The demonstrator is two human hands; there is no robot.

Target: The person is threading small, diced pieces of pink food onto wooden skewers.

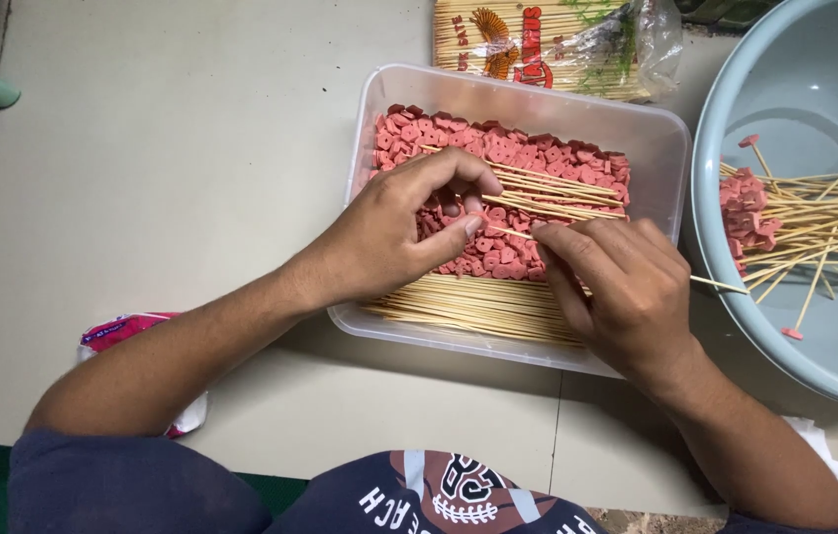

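Nearest the lens: dark blue shirt (419,494) with white and brown print, forearms reaching forward from it.

Left of the fingers, beside the left forearm: crumpled pink-and-white plastic wrapper (127,336) lying on the pale, smooth table (162,148).

Left hand (394,232) arched over the pink slices (498,158), thumb and fingers (468,225) pinched together on one small slice, fingertips nearly meeting those of the other hand. Slices small, round to heart-shaped, matte salmon-pink, heaped loosely under and beyond the fingers inside a clear, round-cornered rectangular plastic tub (656,129).

Between both sets of fingertips: thin bamboo skewer (510,233), pale yellow, straight, point toward the left hand. Right hand (622,292) closed around its far end, fingers curled, blunt tail poking out rightward past the palm.

Just beyond the fingers, more loose skewers (558,193) lying across the pink heap; below the palms, a flat bundle of bare skewers (468,307) along the tub's near wall.

Beyond the tub: clear plastic packet of skewers (558,44), rectangular, with a yellow label printed in red and a brown bird figure.

Right of the fingers: wide, smooth grey-blue plastic basin (736,99), holding loaded skewers (805,232), pink slices bunched at their left ends, sticks fanned out rightward. Small white scrap (815,440) by the right forearm.
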